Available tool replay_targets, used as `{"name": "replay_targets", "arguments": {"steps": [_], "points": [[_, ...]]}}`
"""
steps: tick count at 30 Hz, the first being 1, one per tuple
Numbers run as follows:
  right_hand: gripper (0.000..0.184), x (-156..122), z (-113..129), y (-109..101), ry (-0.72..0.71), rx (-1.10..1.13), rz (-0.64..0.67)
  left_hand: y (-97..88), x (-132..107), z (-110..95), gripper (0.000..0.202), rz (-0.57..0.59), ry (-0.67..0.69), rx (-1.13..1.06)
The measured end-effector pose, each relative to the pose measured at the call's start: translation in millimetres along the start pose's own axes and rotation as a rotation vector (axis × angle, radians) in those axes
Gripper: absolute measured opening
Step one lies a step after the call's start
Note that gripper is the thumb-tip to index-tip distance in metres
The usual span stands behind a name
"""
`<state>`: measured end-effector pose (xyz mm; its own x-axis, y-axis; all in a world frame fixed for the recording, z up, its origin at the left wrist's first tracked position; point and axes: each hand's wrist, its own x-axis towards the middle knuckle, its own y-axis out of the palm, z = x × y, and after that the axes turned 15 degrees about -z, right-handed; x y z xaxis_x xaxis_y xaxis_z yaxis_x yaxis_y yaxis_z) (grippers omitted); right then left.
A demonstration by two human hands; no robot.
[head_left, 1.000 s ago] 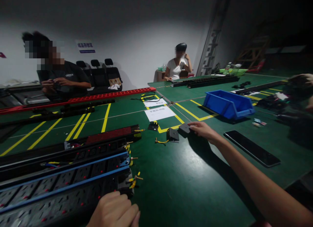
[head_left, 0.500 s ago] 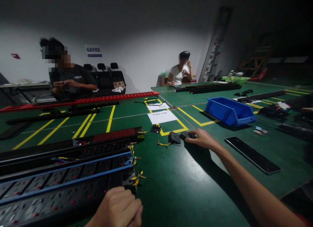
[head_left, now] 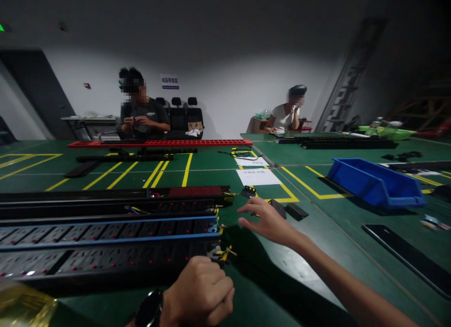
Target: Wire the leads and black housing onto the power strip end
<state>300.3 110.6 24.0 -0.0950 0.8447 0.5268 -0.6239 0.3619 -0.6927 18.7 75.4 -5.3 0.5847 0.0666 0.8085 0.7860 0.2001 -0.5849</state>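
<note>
My right hand (head_left: 269, 221) is open above the green table, fingers spread and nothing between them. Just behind it lie a black box-shaped piece (head_left: 278, 208) and a flat black piece (head_left: 296, 212). A small black part (head_left: 248, 191) sits past its fingertips. Closed in a fist, my left hand (head_left: 202, 289) is near the end of the front power strip (head_left: 141, 259); whatever it may hold is hidden. Beside that strip lies a blue-edged power strip (head_left: 120, 233) with red dots. Yellow-green wires (head_left: 225, 254) stick out of the strip ends.
On the right are a blue bin (head_left: 377, 183) and a phone (head_left: 405, 254). White paper labels (head_left: 259, 176) lie mid-table. A red slotted rail (head_left: 197, 143) runs along the back. Two people sit beyond the table. Clear yellowish plastic (head_left: 26, 306) shows at lower left.
My right hand has let go of the flat black piece and moved left toward the strip ends, its fingers opening. The view has swung left. My left hand remains a fist.
</note>
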Motion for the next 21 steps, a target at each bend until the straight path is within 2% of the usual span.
{"name": "replay_targets", "arguments": {"steps": [2, 5, 7, 12, 14, 16, 18, 21], "points": [[0.023, 12, 26, 22, -0.087, -0.031, 0.077, 2.0, -4, 1, 0.032, 0.007, -0.001, -0.003], [0.009, 29, 46, 41, -0.164, -0.140, 0.197, 5.4, -9, 3, 0.031, 0.041, 0.015, 0.002], [0.006, 37, 50, 47, -0.177, -0.158, 0.239, 6.8, -12, 3, 0.030, 0.067, 0.029, 0.014], [0.010, 48, 50, 53, -0.076, 0.006, 0.195, 6.0, -14, 4, 0.028, 0.061, 0.030, 0.027], [0.012, 49, 44, 46, -0.018, 0.083, 0.174, 5.1, -13, 3, 0.028, 0.063, 0.028, 0.020], [0.011, 48, 32, 30, 0.010, 0.054, 0.141, 4.6, -12, 3, 0.029, 0.051, 0.026, 0.004], [0.010, 46, 17, 9, -0.001, -0.101, 0.132, 4.4, -12, 3, 0.029, 0.047, 0.022, -0.015], [0.010, 42, -3, -23, 0.039, -0.495, 0.280, 4.4, -12, 2, 0.028, 0.070, 0.012, -0.015]]}}
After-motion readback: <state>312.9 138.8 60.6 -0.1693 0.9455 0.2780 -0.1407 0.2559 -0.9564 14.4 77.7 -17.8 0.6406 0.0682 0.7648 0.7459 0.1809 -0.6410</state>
